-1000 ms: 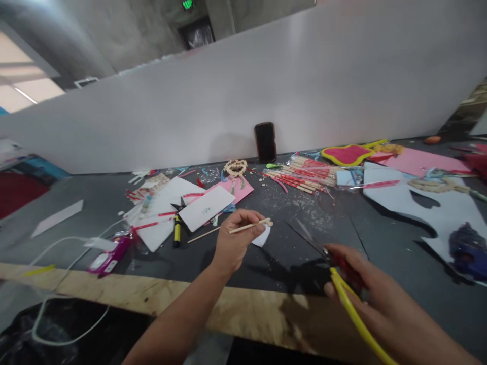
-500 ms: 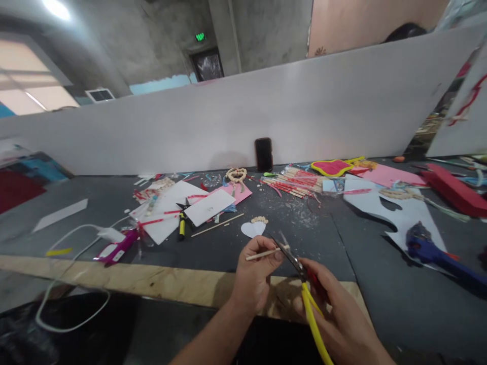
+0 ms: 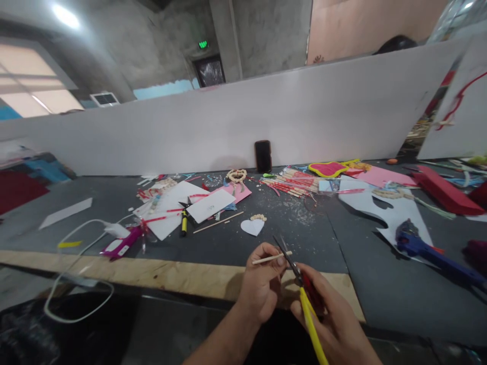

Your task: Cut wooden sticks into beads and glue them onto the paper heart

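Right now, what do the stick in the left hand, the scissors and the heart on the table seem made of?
Stick: probably bare wood, pale tan and matt. Scissor blades: likely metal, dark grey and slim; the yellow handle looks like plastic, by its even, bright colour. White heart: paper or thin card, flat and matt; I can't tell which.

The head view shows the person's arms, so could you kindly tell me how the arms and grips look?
The left grip and right grip are bare hands, with no glove, ring or watch visible. The left forearm shows no sleeve; little of the right forearm is in view, without a sleeve there either.
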### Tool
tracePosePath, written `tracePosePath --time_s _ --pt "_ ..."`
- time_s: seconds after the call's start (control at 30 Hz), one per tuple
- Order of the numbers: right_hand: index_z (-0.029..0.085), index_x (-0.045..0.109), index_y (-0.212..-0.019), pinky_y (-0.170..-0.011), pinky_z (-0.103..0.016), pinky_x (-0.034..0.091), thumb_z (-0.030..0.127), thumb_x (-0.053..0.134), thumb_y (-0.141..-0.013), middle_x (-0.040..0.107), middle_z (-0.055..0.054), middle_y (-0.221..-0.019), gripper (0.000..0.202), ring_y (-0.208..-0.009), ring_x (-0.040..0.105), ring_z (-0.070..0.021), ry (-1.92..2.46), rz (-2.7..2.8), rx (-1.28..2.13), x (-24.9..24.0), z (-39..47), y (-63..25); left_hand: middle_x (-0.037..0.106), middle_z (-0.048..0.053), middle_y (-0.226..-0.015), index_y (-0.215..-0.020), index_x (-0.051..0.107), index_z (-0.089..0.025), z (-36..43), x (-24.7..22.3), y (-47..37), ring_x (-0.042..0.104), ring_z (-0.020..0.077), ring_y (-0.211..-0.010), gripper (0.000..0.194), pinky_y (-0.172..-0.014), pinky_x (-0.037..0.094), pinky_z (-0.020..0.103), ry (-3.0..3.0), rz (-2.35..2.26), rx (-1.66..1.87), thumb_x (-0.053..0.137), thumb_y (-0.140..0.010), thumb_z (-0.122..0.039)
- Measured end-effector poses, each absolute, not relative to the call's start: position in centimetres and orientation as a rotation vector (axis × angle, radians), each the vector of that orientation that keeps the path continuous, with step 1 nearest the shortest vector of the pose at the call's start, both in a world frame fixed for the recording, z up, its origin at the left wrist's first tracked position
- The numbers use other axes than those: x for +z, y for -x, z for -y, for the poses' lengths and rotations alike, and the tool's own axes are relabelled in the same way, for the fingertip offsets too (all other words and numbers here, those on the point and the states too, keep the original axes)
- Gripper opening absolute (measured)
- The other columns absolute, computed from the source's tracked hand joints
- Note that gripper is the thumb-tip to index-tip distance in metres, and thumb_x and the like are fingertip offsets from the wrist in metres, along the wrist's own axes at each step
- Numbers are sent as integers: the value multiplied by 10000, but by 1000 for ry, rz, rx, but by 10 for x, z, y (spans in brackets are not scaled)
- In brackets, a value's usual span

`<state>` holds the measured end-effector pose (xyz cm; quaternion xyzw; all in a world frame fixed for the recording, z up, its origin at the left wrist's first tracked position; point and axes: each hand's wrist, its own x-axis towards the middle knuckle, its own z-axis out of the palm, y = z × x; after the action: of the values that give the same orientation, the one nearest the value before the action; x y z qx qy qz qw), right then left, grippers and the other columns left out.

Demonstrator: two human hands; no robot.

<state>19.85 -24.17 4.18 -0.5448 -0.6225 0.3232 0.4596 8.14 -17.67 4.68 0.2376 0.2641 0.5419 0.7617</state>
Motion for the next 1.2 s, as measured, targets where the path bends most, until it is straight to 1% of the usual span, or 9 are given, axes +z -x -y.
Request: tracePosePath --time_s 0.27,0.47,0.6,0.7,0.83,0.97,1.03,1.13,1.2 --pt "246 470 -1173 -787 -295 522 299 534 -784 614 -80 -1098 397 -953 613 -196 1344 1551 763 38 244 -201 591 -36 -611 -620 507 -161 179 51 -83 528 87 -568 295 -600 396 210 -504 -564 1159 789 -532 -168" --pt "240 410 -1244 -788 -297 519 298 501 -810 604 -86 -1135 448 -1002 593 -204 1372 1734 627 33 242 -211 598 -23 -664 -654 529 -163 179 46 -80 536 88 -598 276 -613 405 205 -572 -594 1154 782 -546 -181" --pt "244 428 -1224 -772 -322 521 309 490 -811 620 -80 -1099 423 -972 605 -211 1500 1816 407 37 240 -222 630 50 -919 -890 595 -182 170 51 -65 580 164 -822 346 -751 449 267 -872 -631 1175 758 -590 -243" --pt "240 427 -1222 -770 -342 518 315 481 -811 617 -82 -1099 421 -992 593 -221 1563 1898 257 38 240 -228 633 65 -991 -945 616 -200 165 58 -53 572 190 -936 229 -842 429 287 -1302 -843 1156 643 -729 -270" --pt "222 393 -1246 -808 -325 496 298 475 -813 594 -89 -1125 447 -1014 576 -206 1586 1948 275 39 244 -228 662 41 -939 -909 640 -216 166 65 -53 600 177 -882 154 -790 438 256 -1866 -1053 1003 523 -811 -239" --pt "223 376 -1253 -821 -324 476 294 504 -799 572 -89 -1142 477 -999 566 -198 1611 1927 353 41 247 -226 673 19 -854 -874 624 -220 172 63 -60 618 165 -803 176 -730 456 245 -2027 -1135 951 453 -836 -214" --pt "212 385 -1228 -788 -325 481 308 536 -774 580 -91 -1106 487 -931 581 -195 1641 1879 397 43 249 -225 673 15 -821 -861 619 -219 174 60 -63 622 168 -764 180 -706 464 251 -2060 -1194 958 441 -835 -216" --pt "189 422 -1112 -714 -300 485 279 608 -683 603 -74 -977 477 -802 591 -178 1741 1692 442 45 250 -223 673 13 -779 -842 615 -219 178 58 -64 626 172 -709 182 -664 476 256 -2103 -1270 1009 433 -833 -226" --pt "189 435 -1059 -694 -284 477 262 630 -640 603 -57 -925 468 -779 587 -172 1791 1589 464 45 251 -221 674 12 -776 -840 615 -221 180 58 -65 629 171 -697 187 -652 481 252 -2158 -1266 1045 428 -834 -229"
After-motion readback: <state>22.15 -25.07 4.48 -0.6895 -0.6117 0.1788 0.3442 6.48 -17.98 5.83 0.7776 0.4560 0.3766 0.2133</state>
